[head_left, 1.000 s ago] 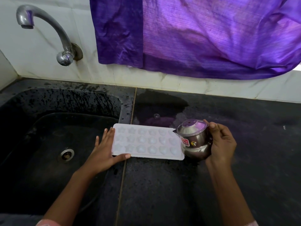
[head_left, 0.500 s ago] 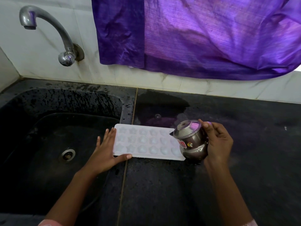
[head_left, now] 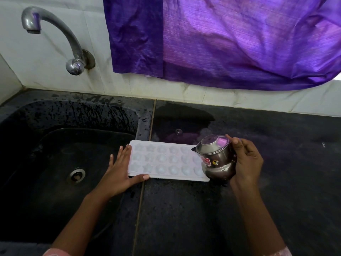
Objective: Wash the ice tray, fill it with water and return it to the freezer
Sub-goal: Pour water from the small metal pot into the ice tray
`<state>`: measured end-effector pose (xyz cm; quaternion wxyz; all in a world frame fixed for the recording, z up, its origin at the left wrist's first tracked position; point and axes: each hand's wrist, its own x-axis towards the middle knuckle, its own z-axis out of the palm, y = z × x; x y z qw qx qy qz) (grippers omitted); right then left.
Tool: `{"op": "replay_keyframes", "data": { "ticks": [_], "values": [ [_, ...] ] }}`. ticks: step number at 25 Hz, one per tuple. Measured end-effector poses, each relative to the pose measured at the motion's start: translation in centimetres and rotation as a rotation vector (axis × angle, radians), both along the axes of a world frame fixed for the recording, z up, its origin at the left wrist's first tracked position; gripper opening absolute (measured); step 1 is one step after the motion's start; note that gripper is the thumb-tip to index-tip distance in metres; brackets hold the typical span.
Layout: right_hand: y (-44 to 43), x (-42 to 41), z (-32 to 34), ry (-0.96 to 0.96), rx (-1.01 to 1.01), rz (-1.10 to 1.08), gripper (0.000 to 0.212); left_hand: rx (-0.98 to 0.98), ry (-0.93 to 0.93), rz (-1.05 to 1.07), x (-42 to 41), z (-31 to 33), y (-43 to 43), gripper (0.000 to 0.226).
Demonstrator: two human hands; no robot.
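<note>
Right of the sink [head_left: 55, 111], the ice tray [head_left: 162, 160] is being steadied by the straight-fingered left hand [head_left: 120, 169]. A pot [head_left: 215, 156], grasped by the right hand [head_left: 247, 161], is being tilted over it. Filling is seemingly being done; the freezer step is being left.

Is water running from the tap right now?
No, nothing falls from the spout of the tap into the sink below it.

counter [head_left: 184, 209]: black, wet; on it — white ice tray [head_left: 162, 160], left end at sink [head_left: 55, 182] edge
</note>
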<state>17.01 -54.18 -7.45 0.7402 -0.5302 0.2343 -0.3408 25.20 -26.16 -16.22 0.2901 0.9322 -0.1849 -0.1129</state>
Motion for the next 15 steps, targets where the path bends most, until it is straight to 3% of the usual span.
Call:
{"op": "replay_keyframes", "data": {
  "ticks": [6,15],
  "values": [
    [0.2,0.3,-0.1,-0.012,0.058,0.013,0.024,0.009,0.005,-0.003,0.0,0.0,0.0,0.143],
    [1.7,1.6,0.2,-0.005,0.043,0.061,0.015,0.016,0.005,-0.003,0.0,0.1,0.0,0.142]
  ]
}}
